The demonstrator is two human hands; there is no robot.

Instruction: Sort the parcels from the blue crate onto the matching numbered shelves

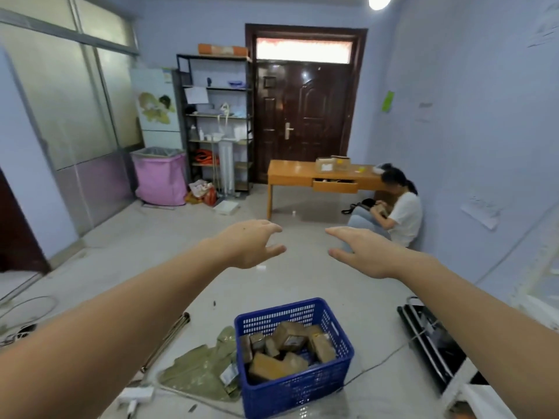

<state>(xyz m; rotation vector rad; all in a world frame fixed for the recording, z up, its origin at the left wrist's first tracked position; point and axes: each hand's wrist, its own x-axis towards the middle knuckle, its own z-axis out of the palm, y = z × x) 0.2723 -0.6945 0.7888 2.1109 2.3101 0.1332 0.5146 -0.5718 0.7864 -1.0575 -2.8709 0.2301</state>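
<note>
A blue plastic crate (338,376) stands on the floor at the bottom centre. Several brown cardboard parcels (290,338) lie piled inside it. My left hand (251,244) is stretched out in front of me, well above and beyond the crate, fingers apart and holding nothing. My right hand (360,252) mirrors it on the right, also spread and holding nothing. The two hands face each other with a gap between them. A black shelf rack (217,116) stands against the far wall; no shelf numbers are readable.
Green bags (202,367) and a metal rod (166,340) lie left of the crate. A black frame (429,337) lies on the right. A person in a white shirt (399,213) sits by a wooden table (296,175). A pink bin (160,176) stands at far left.
</note>
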